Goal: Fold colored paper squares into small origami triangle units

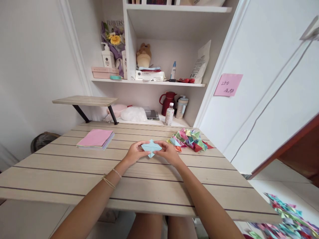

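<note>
A light blue folded paper (151,148), diamond-shaped with crease lines meeting at its middle, is held just above the wooden table (159,179). My left hand (135,152) pinches its left corner between thumb and fingers. On the opposite corner, my right hand (169,152) grips it the same way. The paper's top and bottom points stick out free between the hands. To the right of my right hand lies a heap of colourful folded paper pieces (190,138). A stack of square paper (96,137), pink on top, rests to the left.
A small raised shelf (86,100) on black legs stands at the back left. Behind the table are a white-capped bottle (169,115), a red jug (168,103) and a cup (182,108). More folded papers (294,219) lie on the floor at right.
</note>
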Available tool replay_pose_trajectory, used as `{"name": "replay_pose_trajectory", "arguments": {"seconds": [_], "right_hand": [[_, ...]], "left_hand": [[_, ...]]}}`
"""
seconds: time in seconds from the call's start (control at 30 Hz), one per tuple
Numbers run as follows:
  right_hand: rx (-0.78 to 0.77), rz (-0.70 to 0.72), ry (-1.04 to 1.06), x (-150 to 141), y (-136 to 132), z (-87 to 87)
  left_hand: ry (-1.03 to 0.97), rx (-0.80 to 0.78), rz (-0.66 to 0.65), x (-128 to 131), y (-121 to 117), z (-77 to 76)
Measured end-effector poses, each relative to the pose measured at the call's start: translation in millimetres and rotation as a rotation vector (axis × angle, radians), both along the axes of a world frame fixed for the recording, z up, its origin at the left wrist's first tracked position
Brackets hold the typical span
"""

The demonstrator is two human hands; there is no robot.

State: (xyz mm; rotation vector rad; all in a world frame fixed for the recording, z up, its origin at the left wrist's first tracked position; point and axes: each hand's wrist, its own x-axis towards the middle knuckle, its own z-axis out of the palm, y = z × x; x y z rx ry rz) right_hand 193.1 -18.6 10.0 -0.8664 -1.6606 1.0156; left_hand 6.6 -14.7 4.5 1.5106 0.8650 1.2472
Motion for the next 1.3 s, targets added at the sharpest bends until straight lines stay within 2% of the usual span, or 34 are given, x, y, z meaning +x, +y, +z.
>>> {"name": "replay_pose_trajectory", "arguments": {"seconds": [0.13, 0.2, 0.27, 0.4, 0.5, 0.7, 0.97, 1.17, 1.3], "right_hand": [[0.174, -0.156, -0.194, 2, 1, -0.3], [0.258, -0.186, -0.233, 2, 1, -0.9], [0.303, -0.197, -0.222, 1, 1, -1.4], [0.307, -0.174, -0.198, -4, -4, -0.1], [0.247, -0.1, -0.196, -7, -7, 1.1], [0.009, -0.056, -0.187, -6, -3, -6.1], [-0.044, 0.031, -0.194, -5, -3, -7.7], [-0.209, 0.033, 0.036, -7, 3, -9.4], [-0.282, 0.023, 0.209, -5, 3, -3.8]], "left_hand": [[0.093, 0.065, 0.098, -3, 4, -4.0], [0.162, 0.1, 0.139, -4, 6, -5.1], [0.175, 0.079, 0.125, -4, 6, -5.5], [0.051, -0.036, 0.014, 1, 2, -4.4], [0.033, -0.022, 0.025, 3, -1, -2.0], [0.245, 0.089, 0.052, 0, -6, 3.6], [0.334, 0.228, 0.055, 3, -10, 2.1], [0.333, 0.17, -0.021, 1, -11, 1.3], [0.219, 0.07, -0.056, 3, -8, 0.6]]}}
